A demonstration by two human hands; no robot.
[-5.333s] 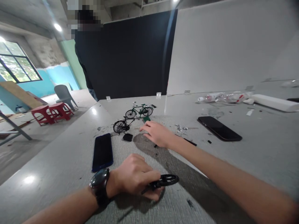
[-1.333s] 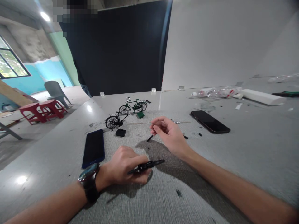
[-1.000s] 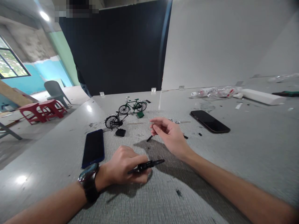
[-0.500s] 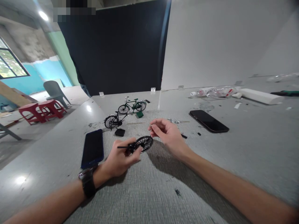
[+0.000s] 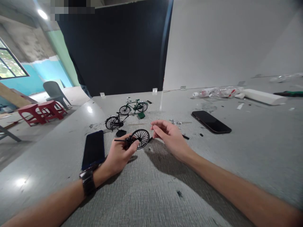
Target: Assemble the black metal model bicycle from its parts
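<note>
My left hand (image 5: pixel 123 154) is closed round a small black model bicycle wheel (image 5: pixel 140 138), its thumb lying against the spokes. A thin black rod (image 5: pixel 120 140) sticks out to the left of the wheel, over the fingers. Just right of the wheel, my right hand (image 5: pixel 169 135) has thumb and forefinger pinched together; whatever lies between them is too small to make out. Under those fingertips shows a narrow dark piece (image 5: pixel 151 139), and I cannot tell whether it is held. Beyond the left hand stands a black model bicycle part-assembly (image 5: pixel 115 122) with a single wheel visible.
A green model bicycle (image 5: pixel 134 107) stands farther back, near a green block (image 5: pixel 141 115) and a black block (image 5: pixel 121 133). Phones lie at left (image 5: pixel 94 149) and right (image 5: pixel 210 121). Small silvery parts (image 5: pixel 175 122) lie behind my right hand; plastic wrapping (image 5: pixel 220 92) lies at back right.
My left hand has shifted slightly left and up with the wheel, which now faces me more fully. The right hand stays almost in place, still pinching.
</note>
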